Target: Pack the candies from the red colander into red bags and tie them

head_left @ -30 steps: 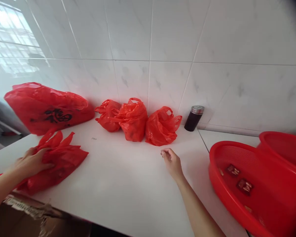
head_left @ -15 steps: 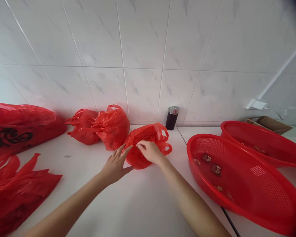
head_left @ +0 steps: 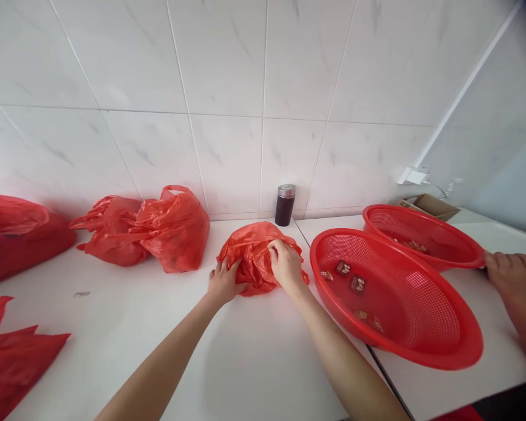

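Table (head_left: 153, 327), white, crossed by a dark seam (head_left: 384, 374) right of centre; mid-frame upon it we list one crumpled red plastic bag (head_left: 258, 235), our left hand (head_left: 224, 283) touching its left side, fingers parted, grip impossible to tell, and our right hand (head_left: 287, 268) with thumb and fingers pinched together on the plastic. Across the upper frame we record grey-veined wall tiles (head_left: 228, 58), with a white fitting (head_left: 414, 175) at right; below them, a dark flask (head_left: 284, 210) at centre and red baskets (head_left: 425, 304) at right.
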A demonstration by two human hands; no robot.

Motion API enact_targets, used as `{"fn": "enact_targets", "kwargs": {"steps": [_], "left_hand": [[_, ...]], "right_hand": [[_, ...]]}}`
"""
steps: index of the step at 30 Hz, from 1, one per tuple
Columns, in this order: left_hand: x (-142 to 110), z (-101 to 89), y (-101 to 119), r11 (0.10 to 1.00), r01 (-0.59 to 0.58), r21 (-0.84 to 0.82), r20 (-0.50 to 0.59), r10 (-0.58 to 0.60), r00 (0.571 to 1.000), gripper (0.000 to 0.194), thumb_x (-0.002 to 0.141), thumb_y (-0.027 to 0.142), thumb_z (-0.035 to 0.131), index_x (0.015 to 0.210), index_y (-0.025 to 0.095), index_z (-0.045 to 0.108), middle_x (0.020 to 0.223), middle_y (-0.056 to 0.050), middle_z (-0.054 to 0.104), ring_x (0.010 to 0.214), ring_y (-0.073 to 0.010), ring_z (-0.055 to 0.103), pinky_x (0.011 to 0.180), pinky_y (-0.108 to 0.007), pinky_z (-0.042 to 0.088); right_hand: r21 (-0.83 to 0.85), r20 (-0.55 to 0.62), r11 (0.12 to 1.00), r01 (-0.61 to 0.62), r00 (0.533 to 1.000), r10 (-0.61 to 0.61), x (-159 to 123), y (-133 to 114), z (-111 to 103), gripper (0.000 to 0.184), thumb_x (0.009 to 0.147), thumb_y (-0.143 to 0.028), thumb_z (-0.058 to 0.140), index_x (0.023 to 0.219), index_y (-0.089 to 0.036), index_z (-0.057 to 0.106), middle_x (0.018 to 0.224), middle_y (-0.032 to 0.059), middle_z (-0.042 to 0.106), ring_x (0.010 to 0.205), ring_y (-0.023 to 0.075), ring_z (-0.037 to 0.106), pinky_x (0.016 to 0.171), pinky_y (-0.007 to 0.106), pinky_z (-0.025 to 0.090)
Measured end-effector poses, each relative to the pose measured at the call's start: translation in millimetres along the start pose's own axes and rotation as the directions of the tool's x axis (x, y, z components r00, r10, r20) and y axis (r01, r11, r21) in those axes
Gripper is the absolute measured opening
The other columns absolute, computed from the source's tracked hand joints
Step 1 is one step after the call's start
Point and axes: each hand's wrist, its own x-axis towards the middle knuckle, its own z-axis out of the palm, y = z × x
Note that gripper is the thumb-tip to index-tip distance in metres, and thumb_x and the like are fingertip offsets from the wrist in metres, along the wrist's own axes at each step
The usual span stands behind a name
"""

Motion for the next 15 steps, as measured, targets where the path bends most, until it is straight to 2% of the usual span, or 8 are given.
{"fn": "enact_targets", "kwargs": {"steps": [3, 5, 6, 8, 10, 12, 13, 15], "left_hand": [[14.0, -6.3, 1.1, 0.999, 0.037, 0.026, -0.017, -0.036, 0.999, 0.069, 0.082, 0.052, 0.057, 0.144, 0.026, 0.038, 0.141, -0.015, 0.046, 0.128, -0.0344, 0.043, 0.103, -0.051, 0.033], [25.3, -12.9, 0.6, 0.996, 0.072, 0.047, -0.023, -0.071, 0.997, 0.057, 0.088, 0.048, 0.053, 0.138, 0.023, 0.044, 0.138, -0.013, 0.049, 0.123, -0.0324, 0.047, 0.102, -0.054, 0.035], [31.0, -16.8, -0.2, 0.994, 0.093, 0.058, -0.021, -0.092, 0.996, 0.052, 0.089, 0.046, 0.053, 0.135, 0.022, 0.048, 0.136, -0.013, 0.050, 0.122, -0.0310, 0.049, 0.101, -0.055, 0.036], [41.7, -25.6, -2.2, 0.987, 0.137, 0.079, -0.009, -0.137, 0.991, 0.045, 0.090, 0.043, 0.054, 0.128, 0.018, 0.053, 0.131, -0.012, 0.054, 0.118, -0.0284, 0.052, 0.099, -0.054, 0.040], [50.4, -34.4, -3.6, 0.980, 0.176, 0.095, 0.015, -0.178, 0.984, 0.040, 0.090, 0.040, 0.057, 0.123, 0.017, 0.056, 0.127, -0.011, 0.057, 0.113, -0.0265, 0.056, 0.095, -0.051, 0.045], [57.6, -42.0, -3.2, 0.974, 0.199, 0.104, 0.048, -0.205, 0.978, 0.038, 0.090, 0.037, 0.057, 0.122, 0.016, 0.057, 0.125, -0.011, 0.058, 0.109, -0.0251, 0.058, 0.092, -0.049, 0.048], [61.0, -45.2, -2.1, 0.973, 0.205, 0.106, 0.071, -0.213, 0.974, 0.037, 0.090, 0.036, 0.058, 0.122, 0.017, 0.057, 0.124, -0.010, 0.058, 0.108, -0.0246, 0.059, 0.090, -0.047, 0.049], [68.2, -50.6, 1.8, 0.970, 0.217, 0.109, 0.125, -0.230, 0.965, 0.036, 0.090, 0.035, 0.058, 0.121, 0.017, 0.057, 0.123, -0.010, 0.059, 0.106, -0.0240, 0.060, 0.089, -0.046, 0.050]], "right_hand": [[0.293, -0.200, 0.952, 0.082, 0.980, -0.023, -7.9, -22.9, -22.0, 0.019, 0.097, -0.026, 0.035, 0.102, -0.023, 0.053, 0.105, 0.0056, 0.065, 0.100, 0.0168, 0.060, 0.086, 0.028, 0.045], [0.538, -0.283, 0.834, 0.124, 0.958, 0.040, -11.8, -31.3, -32.5, 0.017, 0.095, -0.032, 0.041, 0.101, -0.023, 0.053, 0.104, 0.0054, 0.064, 0.099, 0.0169, 0.060, 0.087, 0.029, 0.046], [0.637, -0.278, 0.763, 0.107, 0.955, 0.099, -12.7, -32.2, -36.7, 0.016, 0.092, -0.035, 0.045, 0.099, -0.023, 0.053, 0.099, 0.0050, 0.064, 0.095, 0.0172, 0.061, 0.084, 0.029, 0.047], [0.776, -0.165, 0.630, -0.015, 0.960, 0.227, -13.6, -28.7, -44.7, 0.019, 0.087, -0.040, 0.051, 0.094, -0.022, 0.052, 0.086, 0.0028, 0.063, 0.079, 0.0165, 0.061, 0.072, 0.028, 0.049], [0.866, 0.018, 0.471, -0.165, 0.953, 0.301, -15.8, -23.3, -54.5, 0.024, 0.081, -0.043, 0.057, 0.092, -0.023, 0.049, 0.074, -0.0005, 0.059, 0.064, 0.0148, 0.058, 0.059, 0.025, 0.047], [0.903, 0.178, 0.337, -0.267, 0.946, 0.271, -21.7, -21.8, -65.7, 0.028, 0.077, -0.043, 0.062, 0.090, -0.024, 0.048, 0.068, -0.0028, 0.056, 0.057, 0.0131, 0.054, 0.053, 0.023, 0.043], [0.914, 0.219, 0.288, -0.285, 0.946, 0.239, -26.3, -23.3, -71.0, 0.028, 0.076, -0.042, 0.064, 0.089, -0.024, 0.048, 0.067, -0.0033, 0.055, 0.056, 0.0125, 0.053, 0.052, 0.022, 0.042], [0.945, 0.214, 0.208, -0.254, 0.957, 0.195, -38.0, -28.9, -79.6, 0.026, 0.074, -0.039, 0.066, 0.085, -0.025, 0.047, 0.069, -0.0037, 0.054, 0.056, 0.0119, 0.052, 0.053, 0.023, 0.043]]}}
